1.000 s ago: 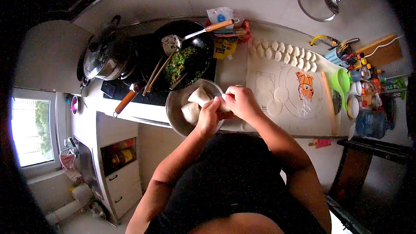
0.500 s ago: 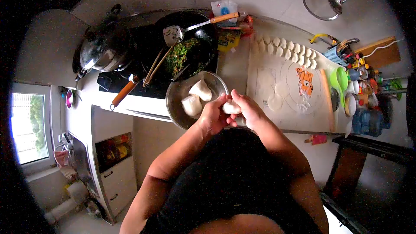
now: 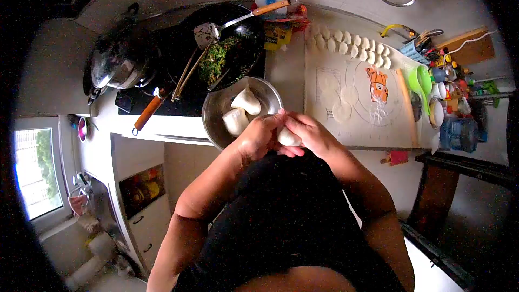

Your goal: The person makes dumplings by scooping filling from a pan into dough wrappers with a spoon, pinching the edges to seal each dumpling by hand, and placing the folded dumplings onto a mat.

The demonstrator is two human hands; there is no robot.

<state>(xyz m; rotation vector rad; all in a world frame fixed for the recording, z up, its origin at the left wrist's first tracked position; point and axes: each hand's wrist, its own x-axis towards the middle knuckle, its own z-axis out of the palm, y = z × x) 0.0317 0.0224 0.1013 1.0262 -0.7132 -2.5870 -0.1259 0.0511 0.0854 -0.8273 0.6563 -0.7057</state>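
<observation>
My left hand (image 3: pixel 259 136) and my right hand (image 3: pixel 313 133) meet in front of my body, both closed around one lump of white dough (image 3: pixel 288 138). The fingers of both hands curl over it, and part of the lump is hidden. Just left of them stands a metal bowl (image 3: pixel 211 109) with two larger dough pieces (image 3: pixel 246 100) in it. To the right, a printed kneading mat (image 3: pixel 389 136) carries several flat round wrappers (image 3: pixel 341 109) and rows of folded dumplings (image 3: pixel 365 44) along its far side.
Behind the bowl, a wok (image 3: pixel 251 30) holds chopped green filling (image 3: pixel 216 59), with a spatula (image 3: pixel 205 35) and chopsticks (image 3: pixel 186 78) across it. A lidded pot (image 3: pixel 116 67) stands left. A rolling pin (image 3: pixel 407 108) and green ladle (image 3: pixel 420 82) lie right.
Both hands have shifted slightly on the dough, with the right fingers now folded further over its top. The whole view has moved a little, so the counter sits slightly higher and further left.
</observation>
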